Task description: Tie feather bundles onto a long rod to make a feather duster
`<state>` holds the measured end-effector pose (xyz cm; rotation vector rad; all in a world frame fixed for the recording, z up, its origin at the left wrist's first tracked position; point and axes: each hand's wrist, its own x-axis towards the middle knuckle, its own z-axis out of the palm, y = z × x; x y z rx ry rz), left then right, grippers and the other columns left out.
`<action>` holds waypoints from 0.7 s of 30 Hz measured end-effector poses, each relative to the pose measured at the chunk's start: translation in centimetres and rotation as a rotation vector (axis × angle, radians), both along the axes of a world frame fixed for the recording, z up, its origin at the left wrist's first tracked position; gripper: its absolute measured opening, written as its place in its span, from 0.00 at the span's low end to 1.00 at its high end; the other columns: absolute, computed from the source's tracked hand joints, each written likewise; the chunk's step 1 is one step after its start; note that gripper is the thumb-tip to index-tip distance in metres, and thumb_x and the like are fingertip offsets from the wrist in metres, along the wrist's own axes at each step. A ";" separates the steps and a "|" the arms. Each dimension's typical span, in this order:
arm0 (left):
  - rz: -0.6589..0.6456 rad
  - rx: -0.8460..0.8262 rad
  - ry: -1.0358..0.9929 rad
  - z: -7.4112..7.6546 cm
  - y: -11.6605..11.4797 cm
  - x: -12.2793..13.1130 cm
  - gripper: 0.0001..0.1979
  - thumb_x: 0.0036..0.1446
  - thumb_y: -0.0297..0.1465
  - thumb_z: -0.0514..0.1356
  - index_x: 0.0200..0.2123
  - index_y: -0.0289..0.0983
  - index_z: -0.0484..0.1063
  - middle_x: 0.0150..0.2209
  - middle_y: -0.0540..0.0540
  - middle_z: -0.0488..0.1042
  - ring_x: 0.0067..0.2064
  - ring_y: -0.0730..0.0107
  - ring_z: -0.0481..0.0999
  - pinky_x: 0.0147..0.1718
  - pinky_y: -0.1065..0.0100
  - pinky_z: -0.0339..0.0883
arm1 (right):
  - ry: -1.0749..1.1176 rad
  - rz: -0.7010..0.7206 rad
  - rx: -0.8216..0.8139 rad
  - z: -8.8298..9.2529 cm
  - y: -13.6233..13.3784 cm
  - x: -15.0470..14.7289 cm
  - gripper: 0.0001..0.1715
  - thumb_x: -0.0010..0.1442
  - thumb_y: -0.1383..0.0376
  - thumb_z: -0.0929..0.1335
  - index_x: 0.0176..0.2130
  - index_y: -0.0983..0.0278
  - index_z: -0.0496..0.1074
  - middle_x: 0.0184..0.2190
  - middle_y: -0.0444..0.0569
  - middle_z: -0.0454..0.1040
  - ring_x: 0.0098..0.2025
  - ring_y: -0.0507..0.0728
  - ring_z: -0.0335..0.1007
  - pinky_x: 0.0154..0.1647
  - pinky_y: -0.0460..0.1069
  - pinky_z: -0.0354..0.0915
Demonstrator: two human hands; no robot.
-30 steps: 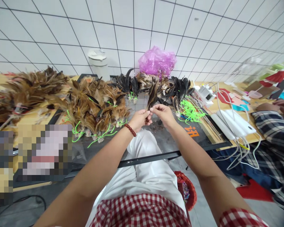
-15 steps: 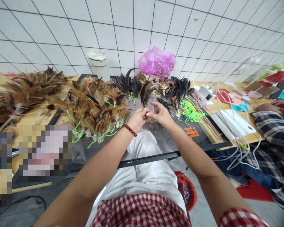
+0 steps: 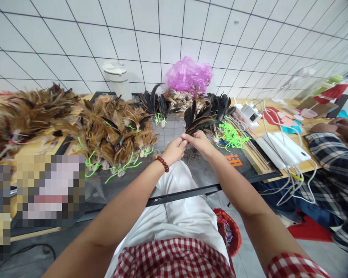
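My left hand [image 3: 175, 150], with a beaded bracelet on the wrist, is closed in a pinch. Against it, fingertips touching, is my right hand [image 3: 202, 143], also closed. Between them they grip the base of a small bunch of dark feathers [image 3: 201, 121], which fans up and to the right; the quill ends are hidden by my fingers. Just right of the bunch lies a tangle of bright green ties [image 3: 233, 136]. To the left spreads a big pile of brown feather bunches [image 3: 113, 131], some tied with green. Black feather bunches [image 3: 153, 102] lie behind my hands.
A pink plastic bag [image 3: 189, 75] and a white lidded cup [image 3: 116, 77] stand by the tiled wall. White power strips with cables [image 3: 281, 148] lie on the right. Beyond them rests another person's plaid sleeve [image 3: 333, 150]. A red basket [image 3: 236, 235] is on the floor.
The feathers have tipped from upright toward the right and look more spread. My right hand's raised fingers have closed in, and both hands have come together lower around the feather base.
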<state>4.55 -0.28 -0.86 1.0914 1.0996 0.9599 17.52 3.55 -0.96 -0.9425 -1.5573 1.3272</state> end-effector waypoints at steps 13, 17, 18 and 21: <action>-0.017 -0.174 -0.353 0.8 0.7 -1.5 0.05 0.58 0.27 0.57 0.30 0.32 0.67 0.19 0.52 0.65 0.18 0.80 0.66 0.15 0.78 0.58 | 0.053 -0.148 0.022 1.3 0.7 1.4 0.23 0.44 0.49 0.74 0.29 0.64 0.69 0.19 0.38 0.61 0.21 0.46 0.50 0.21 0.45 0.48; -0.058 -0.193 -0.336 0.7 0.6 -1.5 0.04 0.57 0.27 0.59 0.32 0.31 0.69 0.24 0.45 0.73 0.24 0.74 0.74 0.22 0.74 0.67 | 0.023 -0.155 0.036 1.3 0.3 1.0 0.25 0.43 0.47 0.74 0.24 0.63 0.65 0.17 0.38 0.59 0.20 0.47 0.49 0.21 0.45 0.47; -0.060 -0.188 -0.324 0.7 0.6 -1.4 0.04 0.57 0.27 0.59 0.32 0.30 0.70 0.25 0.45 0.74 0.24 0.74 0.75 0.23 0.74 0.68 | 0.025 -0.178 0.039 1.3 0.3 0.9 0.26 0.44 0.46 0.73 0.22 0.63 0.63 0.17 0.38 0.59 0.20 0.47 0.49 0.21 0.45 0.47; -0.042 -0.160 -0.269 0.6 0.5 -1.2 0.05 0.58 0.25 0.57 0.31 0.30 0.70 0.23 0.46 0.72 0.21 0.76 0.73 0.21 0.75 0.66 | 0.069 -0.265 0.057 1.3 0.4 1.1 0.27 0.46 0.46 0.72 0.20 0.63 0.61 0.16 0.39 0.60 0.19 0.46 0.48 0.21 0.45 0.46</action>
